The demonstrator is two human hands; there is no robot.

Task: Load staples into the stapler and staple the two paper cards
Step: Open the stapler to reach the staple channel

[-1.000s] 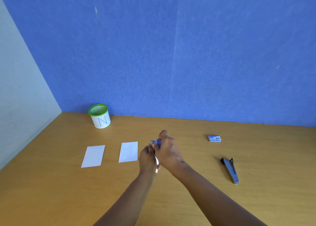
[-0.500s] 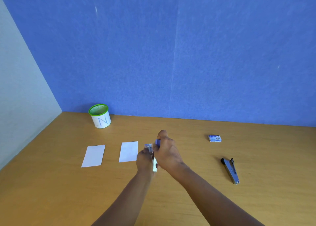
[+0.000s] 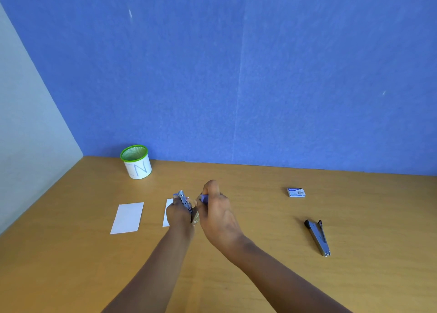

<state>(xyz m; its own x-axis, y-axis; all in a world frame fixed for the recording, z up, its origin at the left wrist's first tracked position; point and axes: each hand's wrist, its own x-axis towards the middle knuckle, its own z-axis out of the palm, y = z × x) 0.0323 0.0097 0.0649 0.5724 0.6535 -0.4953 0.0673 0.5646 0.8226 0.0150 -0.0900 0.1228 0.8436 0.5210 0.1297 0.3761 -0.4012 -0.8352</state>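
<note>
Both hands hold a small blue stapler above the middle of the table. My left hand [image 3: 178, 214] grips its metal magazine [image 3: 184, 201], which points up and away. My right hand [image 3: 216, 212] is shut on the blue top part [image 3: 203, 198], so the stapler is spread open between the hands. One white paper card [image 3: 127, 218] lies flat to the left. The second card [image 3: 167, 212] lies beside it, partly hidden behind my left hand. A small blue box of staples [image 3: 296, 192] sits on the table to the right, away from both hands.
A grey and black stapler-like tool [image 3: 318, 237] lies flat on the right of the wooden table [image 3: 260, 218]. A white mesh cup with a green rim [image 3: 136, 162] stands at the back left, near the blue wall. A pale wall runs along the left edge.
The stapler has swung open between my hands. My left hand has moved left with the metal magazine and now covers part of the second card.
</note>
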